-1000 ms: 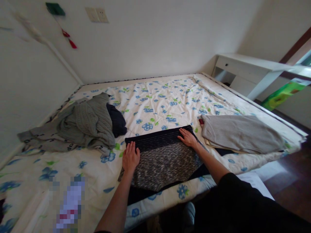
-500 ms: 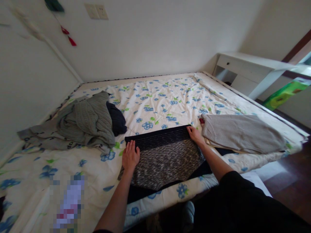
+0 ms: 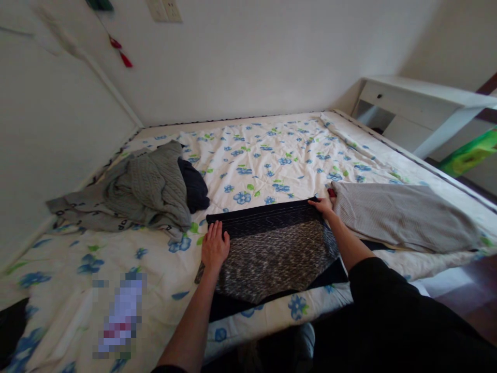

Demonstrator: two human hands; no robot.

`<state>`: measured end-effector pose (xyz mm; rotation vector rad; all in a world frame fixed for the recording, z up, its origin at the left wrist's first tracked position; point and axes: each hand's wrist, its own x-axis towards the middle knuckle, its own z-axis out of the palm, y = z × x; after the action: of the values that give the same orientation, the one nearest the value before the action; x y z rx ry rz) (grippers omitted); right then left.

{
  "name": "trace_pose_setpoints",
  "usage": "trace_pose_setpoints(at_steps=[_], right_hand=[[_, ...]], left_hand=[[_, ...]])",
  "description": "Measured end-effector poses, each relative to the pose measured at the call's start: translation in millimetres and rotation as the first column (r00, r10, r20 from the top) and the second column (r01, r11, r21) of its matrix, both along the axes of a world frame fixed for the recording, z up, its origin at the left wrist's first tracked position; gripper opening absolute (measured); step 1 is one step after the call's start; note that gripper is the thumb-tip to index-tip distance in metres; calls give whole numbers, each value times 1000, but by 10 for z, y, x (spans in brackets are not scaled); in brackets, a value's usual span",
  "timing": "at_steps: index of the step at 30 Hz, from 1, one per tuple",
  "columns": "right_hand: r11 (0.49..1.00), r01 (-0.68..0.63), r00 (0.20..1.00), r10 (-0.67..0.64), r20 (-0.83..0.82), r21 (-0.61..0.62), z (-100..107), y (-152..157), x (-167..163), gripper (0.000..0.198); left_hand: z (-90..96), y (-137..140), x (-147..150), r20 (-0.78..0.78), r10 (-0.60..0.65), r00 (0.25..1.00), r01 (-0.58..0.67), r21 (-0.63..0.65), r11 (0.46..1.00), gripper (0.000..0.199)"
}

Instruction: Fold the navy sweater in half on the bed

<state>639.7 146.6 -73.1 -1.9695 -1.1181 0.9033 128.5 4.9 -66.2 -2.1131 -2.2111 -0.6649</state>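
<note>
A folded knit sweater point(image 3: 267, 259), speckled black and grey with a black banded edge, lies on the bed's front side. My left hand point(image 3: 215, 246) rests flat on its left end, fingers stretched out, just below the black band. At the far right corner, my right hand point(image 3: 323, 205) touches the band with its thumb and fingers apart. Black cloth point(image 3: 229, 308) shows under the sweater's near edge. Close to my right forearm lies a folded light grey ribbed knit garment point(image 3: 399, 215), with a bit of dark red at its left corner.
A heap with a grey-green cable-knit sweater point(image 3: 151, 178) and a dark navy garment point(image 3: 194, 186) lies at the left. Floral sheet point(image 3: 283, 173) covers the bed. A blurred-out pale object point(image 3: 121, 313) sits front left. A white desk point(image 3: 411, 103) stands beyond the right edge.
The view has shifted, so everything appears slightly further right. My right hand's fingers have loosened and spread at the sweater's corner; my left hand still rests flat on it.
</note>
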Motion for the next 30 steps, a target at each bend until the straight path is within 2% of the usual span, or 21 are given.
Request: trace_pose_setpoints(at_steps=[3,6,9,11,13,15,17,18,19,20,22,25,30], right_hand=[[996,58,946,-34,322,-65,-18,-44,-41,54],[997,9,881,31,472,-82,60,-74,-189,62],[995,-58,838,2,546,85,187,-128,-638,72],[958,-209,833,70,548,195,270,-218,-1165,74],[874,-443,778,263,571,200,334,-372,-1820,72],[740,-657,643,452,618,143,371,-569,-2482,69],[582,-804,498,545,675,123,377,-755,-3020,68],[550,-829,462,566,683,106,370,-827,-3213,69],[548,-833,448,585,677,77,358,-879,-3347,70],[570,-821,453,599,660,46,344,-910,-3422,71],[637,-770,492,614,617,-20,311,-922,-3418,76],[698,-714,543,601,587,-55,266,-868,-3158,84],[727,-683,569,588,575,-68,184,-775,-2516,95]], left_hand=[[-7,-9,-1,9,4,1000,-4,1,1000,66],[-13,-18,2,28,3,1000,-3,6,1000,67],[-15,-25,8,48,4,999,-4,7,1000,67],[-14,-28,9,55,9,998,-10,11,1000,68],[-11,-30,7,56,10,998,-11,14,1000,68],[-12,-29,0,56,2,998,-3,9,1000,67],[-20,-25,-10,54,-1,999,1,5,1000,67],[-25,-21,-15,51,-2,999,1,4,1000,67],[-31,-17,-18,47,-1,999,1,4,1000,67],[-36,-14,-20,43,-1,999,1,5,1000,67],[-43,-9,-20,39,-4,999,4,10,1000,67],[-41,-9,-11,43,-2,999,1,23,1000,67],[-30,-10,-3,54,9,998,-11,38,999,66]])
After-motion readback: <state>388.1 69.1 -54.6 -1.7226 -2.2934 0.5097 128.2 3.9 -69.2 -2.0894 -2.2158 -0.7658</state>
